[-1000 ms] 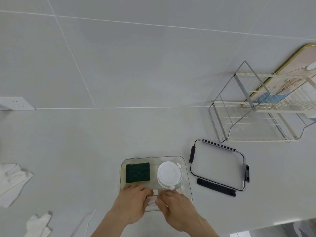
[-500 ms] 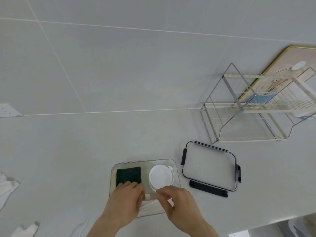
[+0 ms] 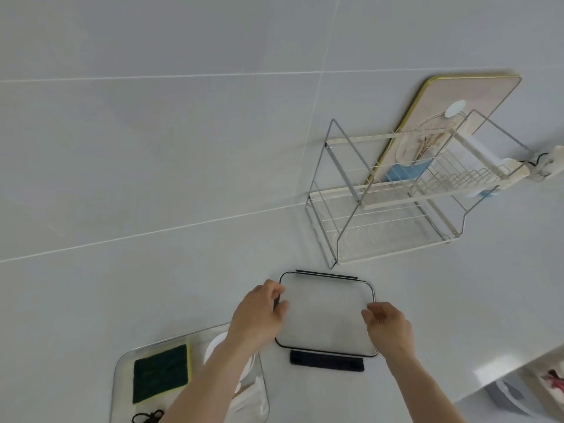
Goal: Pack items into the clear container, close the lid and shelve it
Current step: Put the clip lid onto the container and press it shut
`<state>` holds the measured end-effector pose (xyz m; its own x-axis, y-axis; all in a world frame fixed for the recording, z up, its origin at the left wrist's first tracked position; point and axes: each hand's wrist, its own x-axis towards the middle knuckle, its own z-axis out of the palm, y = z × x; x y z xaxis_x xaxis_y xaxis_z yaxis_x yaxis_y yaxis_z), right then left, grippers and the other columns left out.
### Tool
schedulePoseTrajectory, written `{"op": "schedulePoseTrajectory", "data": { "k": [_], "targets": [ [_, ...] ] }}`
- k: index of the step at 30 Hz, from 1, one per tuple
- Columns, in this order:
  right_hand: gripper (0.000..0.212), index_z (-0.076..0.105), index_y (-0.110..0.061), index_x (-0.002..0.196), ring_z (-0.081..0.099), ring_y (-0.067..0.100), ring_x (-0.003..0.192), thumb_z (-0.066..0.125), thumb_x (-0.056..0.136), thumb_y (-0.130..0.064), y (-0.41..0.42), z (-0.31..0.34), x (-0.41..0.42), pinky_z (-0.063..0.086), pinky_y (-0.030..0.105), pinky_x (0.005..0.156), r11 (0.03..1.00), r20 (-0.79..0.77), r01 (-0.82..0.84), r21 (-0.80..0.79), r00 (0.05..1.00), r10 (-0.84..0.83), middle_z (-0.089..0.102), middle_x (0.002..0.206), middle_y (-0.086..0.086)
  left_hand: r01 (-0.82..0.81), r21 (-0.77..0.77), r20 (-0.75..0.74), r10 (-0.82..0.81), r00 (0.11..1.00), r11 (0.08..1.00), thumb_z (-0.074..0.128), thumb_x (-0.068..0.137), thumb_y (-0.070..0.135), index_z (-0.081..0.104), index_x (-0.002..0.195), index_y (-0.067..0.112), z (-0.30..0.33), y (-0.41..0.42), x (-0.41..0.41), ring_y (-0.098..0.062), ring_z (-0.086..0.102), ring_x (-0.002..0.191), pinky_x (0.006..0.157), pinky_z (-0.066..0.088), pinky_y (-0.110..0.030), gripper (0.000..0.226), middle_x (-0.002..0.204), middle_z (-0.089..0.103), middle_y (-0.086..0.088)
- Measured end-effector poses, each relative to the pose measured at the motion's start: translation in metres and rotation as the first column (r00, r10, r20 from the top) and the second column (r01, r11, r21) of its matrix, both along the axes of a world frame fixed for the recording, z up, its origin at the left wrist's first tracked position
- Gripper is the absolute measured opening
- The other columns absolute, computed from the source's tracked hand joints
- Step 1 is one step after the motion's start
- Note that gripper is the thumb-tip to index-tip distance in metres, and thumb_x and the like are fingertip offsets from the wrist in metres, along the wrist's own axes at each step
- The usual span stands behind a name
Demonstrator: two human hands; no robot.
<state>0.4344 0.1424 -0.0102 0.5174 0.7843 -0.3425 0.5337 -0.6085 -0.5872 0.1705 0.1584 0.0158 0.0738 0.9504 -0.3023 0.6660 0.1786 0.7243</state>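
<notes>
both hands, left [image 3: 259, 312] and right [image 3: 387, 323], clamped on opposite edges of the clear lid [image 3: 326, 315], lower centre of the bench [image 3: 122, 300]

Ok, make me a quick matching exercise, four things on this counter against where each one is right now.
Things:
1. lid
2. sponge
3. wire rack
4. tray

Places:
A. leaning on the wall behind the rack
B. between both hands
C. inside the clear container
D. standing on the counter by the wall

Pairs: 1-B, 2-C, 3-D, 4-A
</notes>
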Motion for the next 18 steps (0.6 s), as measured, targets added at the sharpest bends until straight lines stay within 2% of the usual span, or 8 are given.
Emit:
{"op": "schedulePoseTrajectory", "data": {
  "k": [3,7,10,13,16,18],
  "targets": [
    [0.030,0.065,-0.022,0.113,0.062,0.025,0.093,0.067,0.084,-0.028,0.005,-0.019,0.026,0.047,0.032,0.073,0.995,0.041,0.017,-0.102,0.999,-0.012,0.070,0.100,0.001,-0.009,-0.090,-0.090,0.001,0.996,0.996,0.054,0.088,0.037,0.047,0.124,0.028,-0.017,0.017,0.014,-0.014,0.055,0.113,0.089,0.047,-0.032,0.038,0.121,0.055,0.004],
    [0.035,0.061,-0.023,0.115,0.063,0.022,0.087,0.069,0.082,-0.029,0.008,-0.038,0.045,0.051,0.034,0.071,0.986,-0.020,0.035,-0.163,0.999,-0.038,0.069,0.095,-0.001,-0.100,-0.238,-0.179,0.058,0.982,0.966,0.058,0.086,0.038,0.035,0.133,0.024,-0.035,0.031,0.028,-0.023,0.057,0.108,0.082,0.042,-0.031,0.054,0.124,0.050,-0.004],
    [0.038,0.056,-0.021,0.119,0.063,0.023,0.086,0.068,0.083,-0.025,0.014,-0.045,0.055,0.049,0.035,0.071,0.985,-0.099,0.085,-0.153,0.990,-0.101,0.067,0.091,-0.002,-0.140,-0.313,-0.230,0.068,0.971,0.939,0.060,0.084,0.040,0.030,0.137,0.021,-0.050,0.038,0.038,-0.028,0.057,0.109,0.088,0.045,-0.036,0.064,0.123,0.053,-0.006],
    [0.032,0.054,-0.020,0.115,0.063,0.020,0.082,0.069,0.086,-0.021,0.018,-0.045,0.058,0.043,0.032,0.065,0.976,-0.221,0.153,-0.155,0.958,-0.185,0.064,0.086,-0.006,-0.170,-0.325,-0.289,0.074,0.955,0.930,0.061,0.086,0.036,0.031,0.137,0.019,-0.055,0.041,0.043,-0.030,0.056,0.111,0.087,0.043,-0.035,0.062,0.126,0.051,-0.009],
    [0.021,0.060,-0.019,0.106,0.063,0.014,0.077,0.065,0.087,-0.011,0.021,-0.049,0.066,0.042,0.029,0.059,0.973,-0.269,0.174,-0.154,0.940,-0.210,0.065,0.086,-0.006,-0.224,-0.308,-0.313,0.124,0.942,0.925,0.058,0.087,0.027,0.035,0.133,0.018,-0.061,0.044,0.047,-0.029,0.058,0.101,0.079,0.041,-0.033,0.052,0.121,0.053,-0.009],
    [0.016,0.066,-0.017,0.100,0.064,0.016,0.078,0.063,0.086,-0.008,0.021,-0.054,0.071,0.046,0.030,0.061,0.973,-0.284,0.154,-0.171,0.938,-0.199,0.069,0.086,-0.002,-0.255,-0.308,-0.324,0.151,0.934,0.917,0.054,0.087,0.020,0.038,0.131,0.018,-0.064,0.045,0.047,-0.026,0.057,0.092,0.076,0.041,-0.032,0.046,0.115,0.058,-0.008]
  ]
}}
